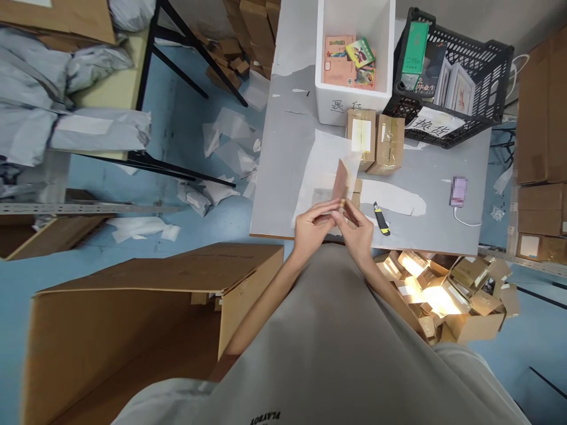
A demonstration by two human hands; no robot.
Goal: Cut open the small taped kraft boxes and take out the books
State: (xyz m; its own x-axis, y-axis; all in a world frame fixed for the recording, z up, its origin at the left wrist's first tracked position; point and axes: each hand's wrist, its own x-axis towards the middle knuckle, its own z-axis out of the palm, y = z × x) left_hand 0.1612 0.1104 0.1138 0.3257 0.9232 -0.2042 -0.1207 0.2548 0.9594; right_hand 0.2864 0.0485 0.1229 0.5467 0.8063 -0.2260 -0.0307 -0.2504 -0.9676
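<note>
A thin, flat, pinkish-brown item (340,180), like a small book or flat packet, stands tilted above the near edge of the grey table (283,141). My left hand (311,229) and my right hand (358,231) meet at its lower end, fingers closed around it. The fingers partly hide that end. Under and beyond it lies a white sheet (310,168). Just right of my right hand rests a black and yellow utility knife (381,219), near a white paper piece (394,198). Two small taped cardboard boxes (361,139) sit side by side behind.
A white bin (328,109) with pink and green booklets and a black crate (487,71) stand at the back. A phone (459,192) lies right. Large open carton (124,277) is at my left; a pile of boxes (473,324) is right. Grey parcels (97,130) fill another table.
</note>
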